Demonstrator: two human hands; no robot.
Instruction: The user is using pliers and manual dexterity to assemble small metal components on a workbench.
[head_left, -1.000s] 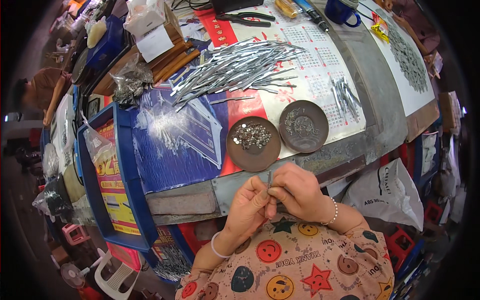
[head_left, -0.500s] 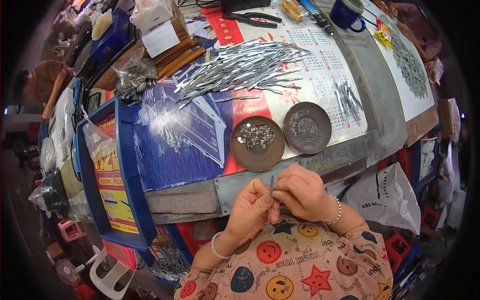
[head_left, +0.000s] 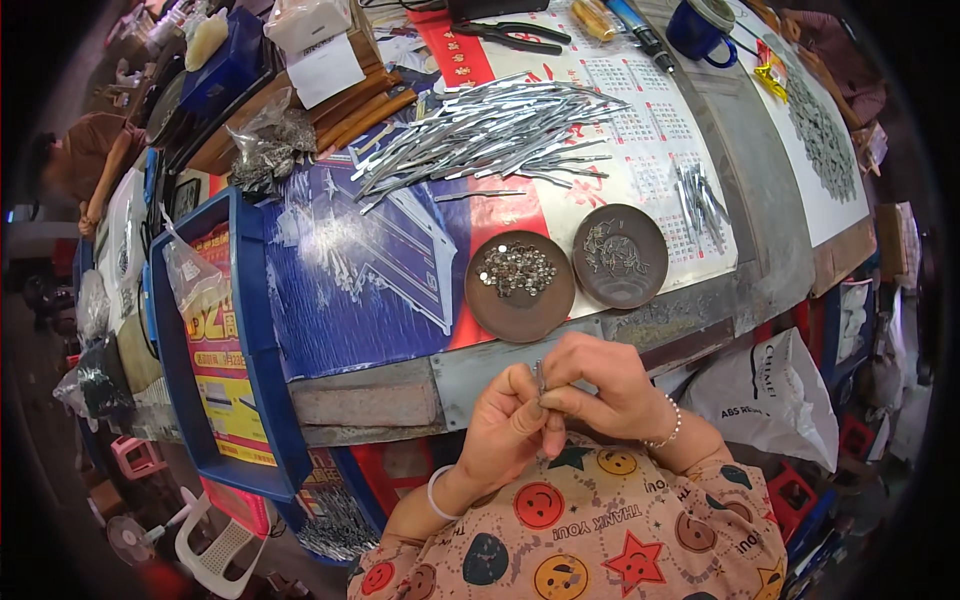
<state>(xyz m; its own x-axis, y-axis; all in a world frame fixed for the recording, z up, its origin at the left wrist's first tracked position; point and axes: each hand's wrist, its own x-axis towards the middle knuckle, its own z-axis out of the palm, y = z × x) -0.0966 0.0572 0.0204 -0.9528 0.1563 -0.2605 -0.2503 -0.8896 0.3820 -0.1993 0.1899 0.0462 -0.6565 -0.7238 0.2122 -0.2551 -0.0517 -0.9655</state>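
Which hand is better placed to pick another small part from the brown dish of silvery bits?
Probably the left hand: it lies almost directly below the round brown dish of small silvery parts. The right hand pinches the small metal piece, nearer the emptier brown dish.

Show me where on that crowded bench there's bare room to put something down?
Bare patches: the grey metal strip along the bench's near edge, left of the hands, and the printed calendar sheet between the heap of silver metal strips and the small strip bundle. Crowded: the two brown round dishes and the back left corner.

Shiny metal strips [head_left: 490,130]; matt brown dishes [head_left: 520,285]; glossy plastic bag [head_left: 370,260].
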